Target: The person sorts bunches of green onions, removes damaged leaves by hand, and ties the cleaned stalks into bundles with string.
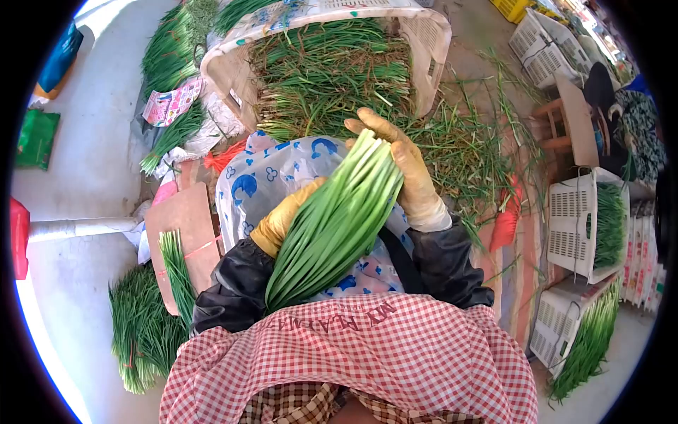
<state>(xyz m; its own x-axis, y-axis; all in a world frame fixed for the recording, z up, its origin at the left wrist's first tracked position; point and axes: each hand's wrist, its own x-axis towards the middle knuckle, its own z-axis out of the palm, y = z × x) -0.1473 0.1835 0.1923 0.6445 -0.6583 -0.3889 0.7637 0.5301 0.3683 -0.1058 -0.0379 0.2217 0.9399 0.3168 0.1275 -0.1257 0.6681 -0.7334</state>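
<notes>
Wrinkle-gloved right hand (pixel 409 166) spread against smooth, slender green bunch (pixel 339 219), left hand (pixel 284 218) tucked underneath, grip hidden

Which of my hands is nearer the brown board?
Left. The left hand is a little right of the board; the right hand is farther right, across the bunch.

Well left of the left hand (pixel 286 219) is a red plastic container (pixel 18 240); farther forward on that side lie a green packet (pixel 37 139) and a blue packet (pixel 60 62). Nearer, ahead-left, rests a pink printed sheet (pixel 171 103). Right of the right hand (pixel 409 169) are crumpled red plastic (pixel 506 222), a wooden stool (pixel 578 120) and, far ahead, a yellow crate (pixel 512 8).
</notes>
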